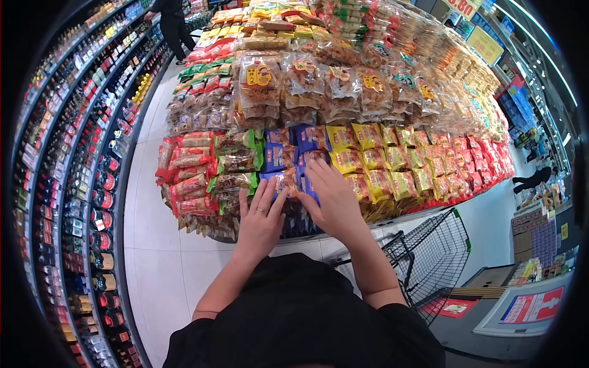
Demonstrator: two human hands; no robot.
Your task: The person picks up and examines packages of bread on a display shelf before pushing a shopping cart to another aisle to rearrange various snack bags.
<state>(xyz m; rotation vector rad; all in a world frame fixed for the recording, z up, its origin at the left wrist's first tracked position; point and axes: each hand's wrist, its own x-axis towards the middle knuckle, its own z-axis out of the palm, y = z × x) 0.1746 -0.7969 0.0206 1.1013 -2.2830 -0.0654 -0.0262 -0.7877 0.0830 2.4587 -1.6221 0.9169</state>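
Note:
My left hand (259, 226) rests on the front of the blue snack packets (279, 158), its fingers stretched out and a ring on one of them. Beside it, my right hand (334, 201) lies over the same blue stack with the fingers extended and the thumb pointing toward the left hand. Both are open, and neither grips a packet; the packets under the palms are partly hidden. Green-edged packets (235, 163) stand to the left of the blue ones, and yellow packets (370, 158) to the right.
Red packets (189, 164) fill the display's left end. Clear snack bags (258, 89) are piled behind. A wire shopping cart (438, 248) stands close on the right. Bottle shelves (73, 153) line the left aisle, where a person (173, 27) stands farther off.

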